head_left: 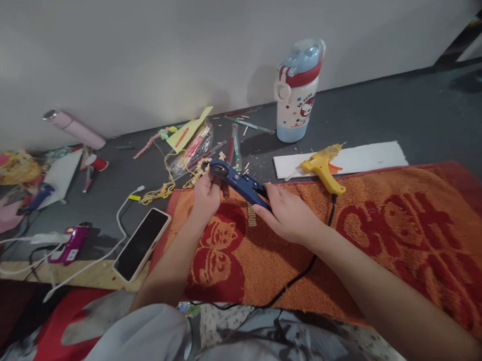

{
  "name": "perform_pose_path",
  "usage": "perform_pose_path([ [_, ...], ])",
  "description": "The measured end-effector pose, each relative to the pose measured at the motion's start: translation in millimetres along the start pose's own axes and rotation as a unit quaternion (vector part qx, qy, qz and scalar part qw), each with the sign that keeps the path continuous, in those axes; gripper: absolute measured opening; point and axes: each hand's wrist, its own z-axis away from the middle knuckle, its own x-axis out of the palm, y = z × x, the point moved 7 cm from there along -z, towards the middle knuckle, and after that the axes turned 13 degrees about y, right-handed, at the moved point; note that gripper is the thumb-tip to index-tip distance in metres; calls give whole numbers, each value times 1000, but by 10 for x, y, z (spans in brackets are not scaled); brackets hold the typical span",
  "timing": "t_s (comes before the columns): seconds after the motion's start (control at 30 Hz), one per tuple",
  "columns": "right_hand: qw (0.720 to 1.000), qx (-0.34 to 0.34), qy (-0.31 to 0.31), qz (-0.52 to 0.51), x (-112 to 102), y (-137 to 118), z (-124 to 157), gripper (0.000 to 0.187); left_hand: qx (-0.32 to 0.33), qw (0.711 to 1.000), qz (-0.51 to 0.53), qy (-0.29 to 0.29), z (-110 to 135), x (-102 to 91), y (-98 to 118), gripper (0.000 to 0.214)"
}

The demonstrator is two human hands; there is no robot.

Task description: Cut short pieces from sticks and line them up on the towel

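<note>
A dark blue hand tool [243,187] is held in the air over the orange and red towel [280,264]. It has a rounded head on the left and handles on the right. My left hand [207,195] grips the rounded head, and a few fingertips are hidden behind it. Around the handle end, my right hand [286,210] is closed with the thumb underneath. Just below the tool, a short row of small wooden sticks [251,215] lies on the towel.
A yellow glue gun [324,169] rests on a white board [368,158]. Behind stands a cartoon water bottle [297,101]. Left lie a phone [142,246], yellow yarn [161,192], stick scraps and plastic packets [194,150], a purple power strip [70,244] and a pink flask [74,128].
</note>
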Motion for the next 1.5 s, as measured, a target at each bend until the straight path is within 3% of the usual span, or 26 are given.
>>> perform_pose_path([
  [0.2,1000,5,-24,-4,-36,-37,4,41,-18,999,42,-29,15,18,-42,19],
  [0.43,1000,-2,-4,-6,-18,-7,3,43,-70,987,130,-56,-2,41,-209,31],
  [0.87,999,-21,-2,23,-26,-13,10,40,-167,972,141,-81,15,84,-202,39],
  [1.1,999,-10,-30,34,-1,-1,17,43,-196,960,161,-121,30,98,-209,30],
  [1.5,996,2,-57,67,12,16,13,42,-235,953,153,-114,51,142,-250,26],
])
